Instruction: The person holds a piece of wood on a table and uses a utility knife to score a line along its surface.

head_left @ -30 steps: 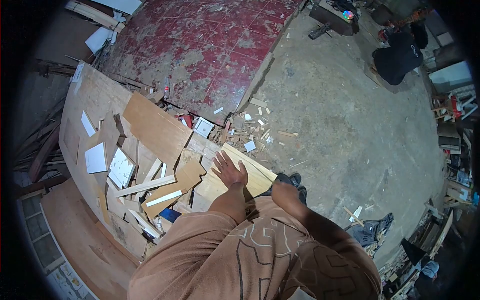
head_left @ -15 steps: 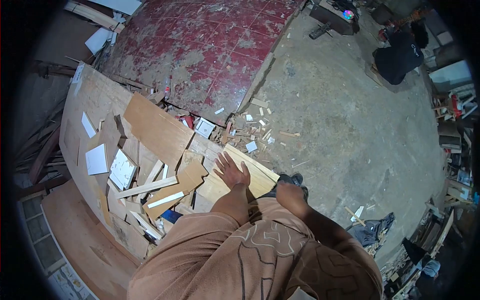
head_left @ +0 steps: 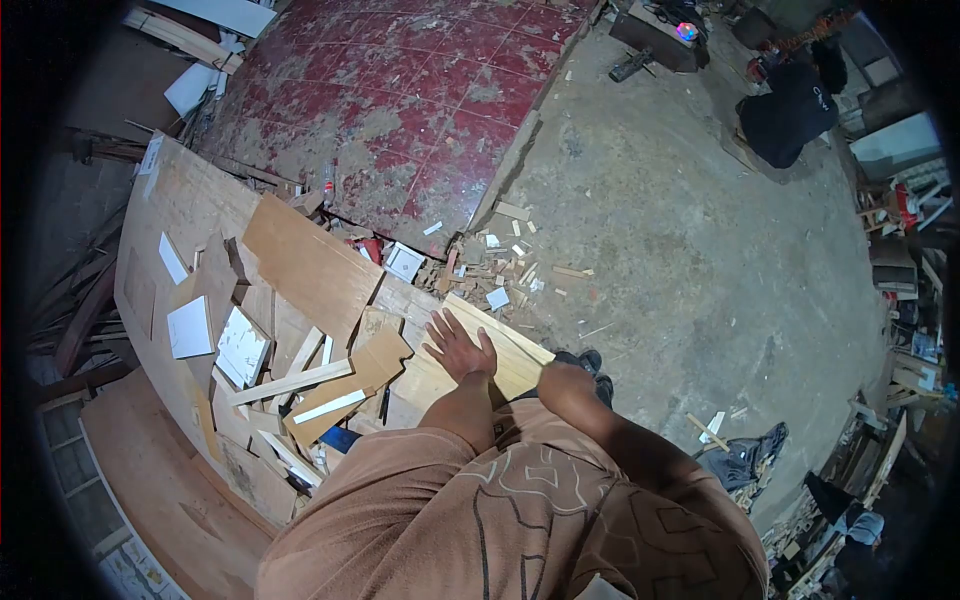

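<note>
My left hand point(head_left: 461, 349) lies flat with its fingers spread on a pale wooden board point(head_left: 512, 358). The board rests at the near right end of a large plywood worktop point(head_left: 205, 178). Beside the board's right end, my right hand point(head_left: 567, 386) is closed in a fist. A thin dark line runs from that fist along the board, but what the fist grips is too hidden to name. Just beyond the fist, part of a dark shoe point(head_left: 592, 360) shows.
Wood offcuts, a bent brown board piece point(head_left: 377, 360) and white panels point(head_left: 243, 347) cover the worktop to my left. Small scraps point(head_left: 497, 298) litter the concrete floor ahead. A dark bench point(head_left: 655, 42) and a person in a dark shirt point(head_left: 788, 118) are farther off.
My right hand has moved left, closer to the board's end. My left hand stays pressed on the board. The whole view has shifted slightly.
</note>
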`<state>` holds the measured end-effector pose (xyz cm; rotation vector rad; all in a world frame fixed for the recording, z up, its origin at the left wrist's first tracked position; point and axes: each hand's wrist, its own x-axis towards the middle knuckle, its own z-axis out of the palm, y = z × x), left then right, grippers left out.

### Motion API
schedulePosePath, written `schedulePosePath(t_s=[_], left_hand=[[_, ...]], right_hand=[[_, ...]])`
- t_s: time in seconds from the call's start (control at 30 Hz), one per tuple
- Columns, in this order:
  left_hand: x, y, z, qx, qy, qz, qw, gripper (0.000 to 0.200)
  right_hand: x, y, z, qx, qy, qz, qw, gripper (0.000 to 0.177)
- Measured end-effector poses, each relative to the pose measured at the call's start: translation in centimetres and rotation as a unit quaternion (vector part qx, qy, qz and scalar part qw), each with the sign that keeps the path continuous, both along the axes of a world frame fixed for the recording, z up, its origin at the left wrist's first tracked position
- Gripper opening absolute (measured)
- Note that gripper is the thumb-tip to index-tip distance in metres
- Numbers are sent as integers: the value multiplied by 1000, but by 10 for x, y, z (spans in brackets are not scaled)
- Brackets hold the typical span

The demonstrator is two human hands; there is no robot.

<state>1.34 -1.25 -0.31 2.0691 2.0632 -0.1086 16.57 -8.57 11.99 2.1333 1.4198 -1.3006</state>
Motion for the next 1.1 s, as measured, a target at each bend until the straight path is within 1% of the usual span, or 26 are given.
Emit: schedulePosePath(t_s=[0.03,0.1,0.13,0.17,0.2,0.27,0.3,0.33,0.4,0.43,0.53,0.57,0.63,0.67,0.73,0.77,0.83,0.87,0.93,0.97,1.03,1.07,1.1], left_hand=[[0,0,0,1,3,0,1000,80],[0,-1,2,1,5,-1,1000,80],[1,-1,5,-9,5,3,1000,80],[2,0,7,-17,5,7,1000,80],[2,2,7,-14,5,10,1000,80],[0,0,4,-14,3,3,1000,81],[0,-2,3,-16,4,1,1000,81],[0,-1,1,-11,8,-3,1000,81],[0,1,1,-8,11,-6,1000,81],[0,2,2,-10,10,-4,1000,81],[0,1,3,-9,4,-3,1000,81],[0,0,3,-6,2,-3,1000,80],[0,-1,6,-11,-3,0,1000,80],[1,0,7,-15,-8,2,1000,80],[0,1,6,-12,-6,-4,1000,81],[-1,1,5,-13,-5,-8,1000,81],[-1,-1,3,-8,-7,-8,1000,81],[0,-1,3,2,-10,-7,1000,81],[-2,0,3,-5,-2,-4,1000,81],[0,0,3,-12,5,-4,1000,81],[0,2,4,-14,4,-1,1000,81],[1,0,4,-18,4,3,1000,81],[0,0,5,-17,4,3,1000,81]], right_hand=[[-5,11,-6,-25,3,7,1000,26],[-25,29,-54,-35,-28,-27,999,26],[-30,30,-74,-35,-29,-27,999,26],[-34,32,-92,13,-24,-32,999,26],[-36,38,-92,62,-18,-36,997,26],[-30,27,-86,55,-13,-28,998,26],[-24,18,-74,45,-10,-22,999,27],[-18,11,-59,-5,-8,19,1000,27],[-4,-1,-9,-6,-5,17,1000,27],[0,-2,3,-5,-4,17,1000,27],[-6,5,-9,-7,-2,2,1000,25],[-14,10,-29,-8,-2,2,1000,25],[-32,18,-80,54,-32,-28,998,22],[-31,16,-87,55,-32,-29,998,22],[-29,16,-86,97,-19,-67,993,21],[-27,7,-83,97,-16,-68,993,21],[-13,-12,-34,46,-5,-39,998,22],[-7,-16,-19,45,-6,-38,998,22],[2,-18,0,30,12,3,999,24],[2,-15,-1,31,10,3,999,24],[-4,-1,-8,11,31,46,998,26],[-13,7,-25,10,30,46,998,26],[-26,17,-53,15,8,2,1000,25]])
